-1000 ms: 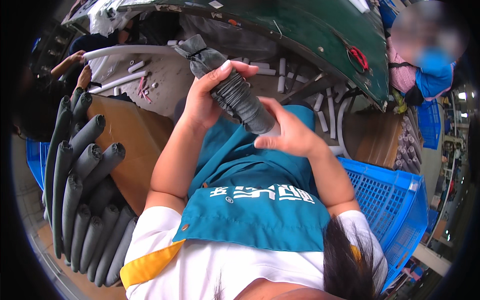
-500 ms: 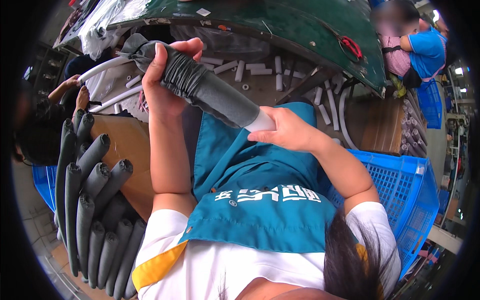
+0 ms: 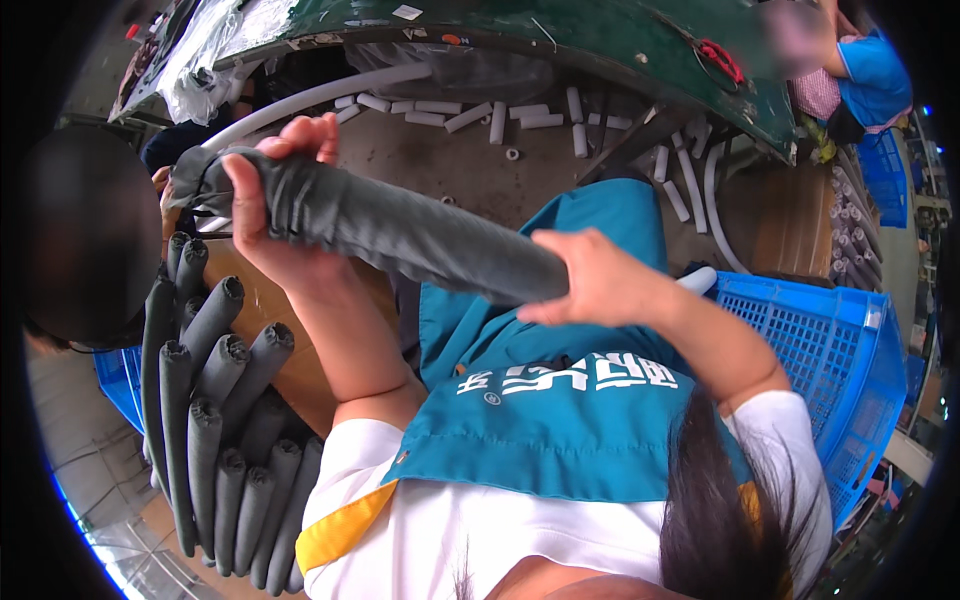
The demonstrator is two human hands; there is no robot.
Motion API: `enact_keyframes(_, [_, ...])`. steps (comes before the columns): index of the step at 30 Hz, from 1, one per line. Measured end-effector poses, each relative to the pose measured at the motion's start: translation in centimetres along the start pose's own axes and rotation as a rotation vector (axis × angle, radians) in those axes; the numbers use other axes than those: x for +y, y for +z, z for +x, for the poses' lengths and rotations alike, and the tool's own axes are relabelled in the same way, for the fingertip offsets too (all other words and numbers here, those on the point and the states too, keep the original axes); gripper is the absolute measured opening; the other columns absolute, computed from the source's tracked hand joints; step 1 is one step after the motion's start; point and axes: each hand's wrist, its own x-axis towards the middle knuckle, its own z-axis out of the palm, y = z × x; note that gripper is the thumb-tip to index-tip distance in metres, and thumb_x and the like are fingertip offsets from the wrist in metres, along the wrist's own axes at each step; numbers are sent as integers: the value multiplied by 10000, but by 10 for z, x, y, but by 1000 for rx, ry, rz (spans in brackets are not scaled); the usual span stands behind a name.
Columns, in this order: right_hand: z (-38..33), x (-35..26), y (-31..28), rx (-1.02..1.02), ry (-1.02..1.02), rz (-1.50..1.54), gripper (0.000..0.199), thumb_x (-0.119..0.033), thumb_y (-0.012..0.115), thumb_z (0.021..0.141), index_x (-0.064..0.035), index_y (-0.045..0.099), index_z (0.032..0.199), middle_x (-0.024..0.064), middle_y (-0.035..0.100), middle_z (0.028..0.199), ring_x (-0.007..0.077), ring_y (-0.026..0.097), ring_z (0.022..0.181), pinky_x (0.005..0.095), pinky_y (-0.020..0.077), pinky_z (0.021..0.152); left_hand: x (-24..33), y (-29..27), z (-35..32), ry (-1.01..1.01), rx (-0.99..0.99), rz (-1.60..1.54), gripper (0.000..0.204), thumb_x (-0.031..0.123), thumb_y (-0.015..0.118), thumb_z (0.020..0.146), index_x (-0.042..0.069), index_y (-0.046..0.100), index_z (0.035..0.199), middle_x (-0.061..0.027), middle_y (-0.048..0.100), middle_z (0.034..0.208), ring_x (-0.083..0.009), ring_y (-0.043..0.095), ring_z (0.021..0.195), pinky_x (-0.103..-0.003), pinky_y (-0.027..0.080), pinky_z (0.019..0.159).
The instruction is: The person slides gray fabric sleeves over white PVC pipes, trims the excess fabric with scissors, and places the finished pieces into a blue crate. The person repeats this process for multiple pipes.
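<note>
A long grey cloth sleeve (image 3: 430, 228) stretches slantwise in front of me over a tube-shaped core. My left hand (image 3: 285, 190) is wrapped around its upper left end, where the cloth is wrinkled and a loose gathered end sticks out. Lower right, my right hand (image 3: 603, 280) grips the other end, thumb underneath; the cloth reaches into that palm. The core is hidden by cloth and fingers. Behind my right wrist shows a rounded white tube end (image 3: 698, 280); whether it belongs to the held piece I cannot tell.
Grey covered tubes (image 3: 205, 430) stand bundled at my left, near a co-worker (image 3: 90, 230). A blue crate (image 3: 800, 350) is at my right. White tube pieces (image 3: 468, 117) lie on the floor below a green table (image 3: 600, 40), which bears red-handled scissors (image 3: 722, 60). Another person sits far right.
The grey cloth now reaches my right hand, covering the white tube end that showed there. My left hand has moved left and lower, and the bunched folds have largely straightened.
</note>
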Motion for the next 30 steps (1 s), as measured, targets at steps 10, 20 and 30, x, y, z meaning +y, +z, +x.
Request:
enact_keyframes(10, [51,-42,-20,104,-288,144,619,-323,866,695,-17,533,1118,141,635,978,188,632,934,321,495,817,-33,30,0,-153,-46,-115,480,395,459,996,-56,623,1014,-225,665,1042,-349,630,1018,-468,433,1000])
enact_keyframes(20, [-7,7,13,7,35,4,464,-269,822,719,-5,566,1003,128,659,813,230,663,754,327,496,687,1,-2,-18,-129,128,-27,374,350,519,983,-7,628,976,-146,655,1008,-273,598,967,-414,420,962])
enact_keyframes(30, [-16,28,7,97,134,7,409,-270,809,707,-26,609,966,174,687,876,314,685,783,362,540,715,10,-22,4,-116,148,-203,265,239,561,968,-24,538,941,-114,567,937,-242,594,896,-415,469,970])
